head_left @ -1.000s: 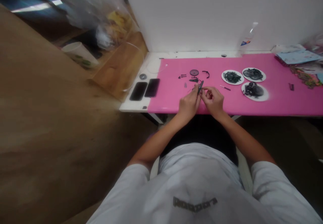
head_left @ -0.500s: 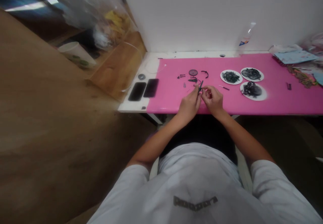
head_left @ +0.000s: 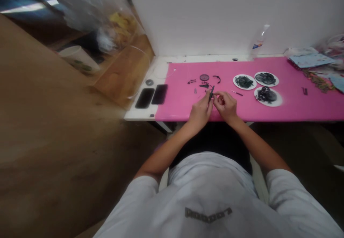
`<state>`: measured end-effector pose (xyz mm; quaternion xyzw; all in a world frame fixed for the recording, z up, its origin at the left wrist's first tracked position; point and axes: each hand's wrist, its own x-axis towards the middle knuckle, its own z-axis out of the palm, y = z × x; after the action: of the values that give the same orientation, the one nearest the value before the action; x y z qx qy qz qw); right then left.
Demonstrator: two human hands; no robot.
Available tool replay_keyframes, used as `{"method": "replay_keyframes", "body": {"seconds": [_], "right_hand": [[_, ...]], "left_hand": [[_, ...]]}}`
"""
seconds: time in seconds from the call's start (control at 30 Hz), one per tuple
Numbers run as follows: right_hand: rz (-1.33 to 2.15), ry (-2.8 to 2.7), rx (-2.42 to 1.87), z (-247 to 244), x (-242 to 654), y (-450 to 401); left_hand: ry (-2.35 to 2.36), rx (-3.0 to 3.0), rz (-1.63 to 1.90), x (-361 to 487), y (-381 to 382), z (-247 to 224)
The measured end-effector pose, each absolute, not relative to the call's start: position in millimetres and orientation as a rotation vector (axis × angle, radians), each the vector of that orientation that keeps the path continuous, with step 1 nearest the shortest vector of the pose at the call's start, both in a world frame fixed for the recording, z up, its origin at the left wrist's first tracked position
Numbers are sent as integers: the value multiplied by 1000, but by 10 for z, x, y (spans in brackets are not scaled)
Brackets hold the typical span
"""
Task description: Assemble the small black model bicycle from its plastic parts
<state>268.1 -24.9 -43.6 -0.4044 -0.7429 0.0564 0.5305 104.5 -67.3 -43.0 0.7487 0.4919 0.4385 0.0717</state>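
Observation:
Near the front edge of the pink mat (head_left: 182, 109), my left hand (head_left: 200, 110) is closed on a thin dark strip-like part (head_left: 211, 90) that juts up past its fingertips. My right hand (head_left: 226, 105) is beside it with thumb and fingers pinched together against the part's side; anything between them is too small to make out. Just beyond the hands lie a round dark disc (head_left: 204, 77), a curved black piece (head_left: 217, 78), a black part (head_left: 204, 85) and several tiny dark pieces. A small screwdriver-like tool (head_left: 237, 93) rests to the right.
Three white plates of dark parts, one of them a plate (head_left: 244, 87), stand to the right. Two phones, including a dark phone (head_left: 145, 98), lie at the left. A clear bottle (head_left: 260, 37) stands by the wall, and blue packets (head_left: 311, 59) lie at far right.
The dark strip in my left hand has tilted slightly, and my right fingers have shifted a little against it. The whole view has moved slightly.

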Motion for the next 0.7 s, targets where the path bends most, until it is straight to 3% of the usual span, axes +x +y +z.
{"method": "replay_keyframes", "body": {"seconds": [0.7], "right_hand": [[276,-1697,-966,-452,2621,-287]], "left_hand": [[1521,2266,1295,1062,-668,-506]]}}
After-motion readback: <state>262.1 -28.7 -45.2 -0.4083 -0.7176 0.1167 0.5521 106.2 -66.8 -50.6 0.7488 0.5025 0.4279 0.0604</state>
